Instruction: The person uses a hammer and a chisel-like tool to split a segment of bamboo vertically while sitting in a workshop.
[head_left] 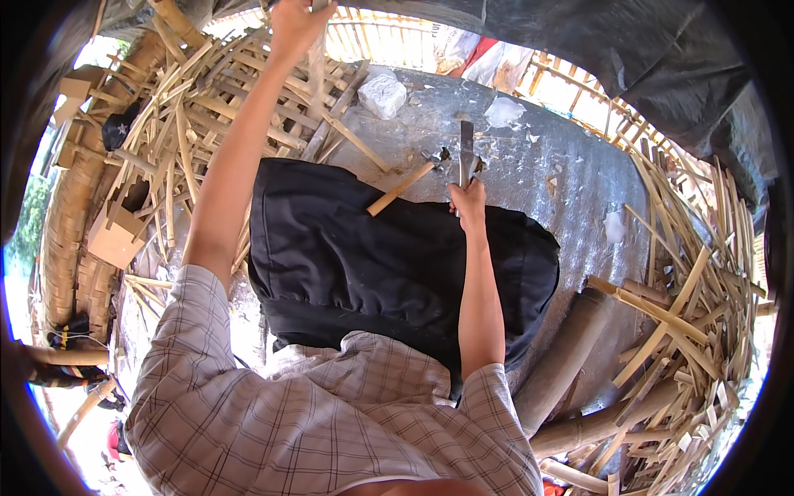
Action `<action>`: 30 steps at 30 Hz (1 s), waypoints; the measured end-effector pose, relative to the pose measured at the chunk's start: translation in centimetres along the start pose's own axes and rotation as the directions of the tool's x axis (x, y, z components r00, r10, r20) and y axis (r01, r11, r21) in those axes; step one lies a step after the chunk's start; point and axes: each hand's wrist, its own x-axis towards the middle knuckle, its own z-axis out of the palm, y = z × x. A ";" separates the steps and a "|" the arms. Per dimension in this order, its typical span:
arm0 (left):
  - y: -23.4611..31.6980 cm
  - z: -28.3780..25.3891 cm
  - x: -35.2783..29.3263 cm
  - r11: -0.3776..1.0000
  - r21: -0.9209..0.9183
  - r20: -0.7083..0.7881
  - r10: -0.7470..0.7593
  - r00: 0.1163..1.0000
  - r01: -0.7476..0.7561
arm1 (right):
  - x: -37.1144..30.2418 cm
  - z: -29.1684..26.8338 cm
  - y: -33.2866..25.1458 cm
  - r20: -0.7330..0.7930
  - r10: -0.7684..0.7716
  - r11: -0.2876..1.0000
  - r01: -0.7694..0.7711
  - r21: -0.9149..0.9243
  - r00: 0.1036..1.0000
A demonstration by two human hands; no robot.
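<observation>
My left hand (296,31) is stretched far up to the top edge, its fingers closed around a pale strip (317,73). That strip hangs below the hand, blurred, and looks like bamboo. Nearer my lap, my right hand (469,203) grips a knife (466,142) with a broad dark blade pointing away from me. Black cloth (356,248) covers my legs. A short piece of split bamboo (400,189) lies over the cloth's far edge, left of the knife. Another thin bamboo stick (356,142) rests on the grey sheet (571,149) beyond.
Woven bamboo baskets (240,91) stand at the far left, near a cardboard box (116,236) and a black cap (121,128). A white lump (383,96) sits on the sheet. Thick bamboo poles (566,355) and piled split strips (703,331) fill the right side. Dark sheeting (612,41) hangs overhead.
</observation>
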 end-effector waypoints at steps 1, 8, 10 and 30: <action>0.9 -0.1 0.9 0.991 -0.134 -0.050 0.000 0.999 -0.007 | 0.1 -0.2 -0.2 -0.009 -0.001 1.000 0.000 -0.015 1.000; 2.0 -2.0 3.4 0.725 -0.688 -0.141 -0.111 0.984 -0.017 | -0.3 1.0 -0.9 -0.026 -0.032 0.996 0.034 0.081 0.999; 1.2 -3.0 0.6 0.603 -0.788 0.025 -0.169 0.985 0.123 | -0.2 1.7 -0.7 -0.011 -0.029 0.992 0.030 0.124 1.000; -24.1 -25.0 -14.1 -0.065 -0.896 -0.218 -0.797 0.563 -0.439 | 0.5 0.9 1.9 0.136 -0.050 0.973 0.018 0.230 0.990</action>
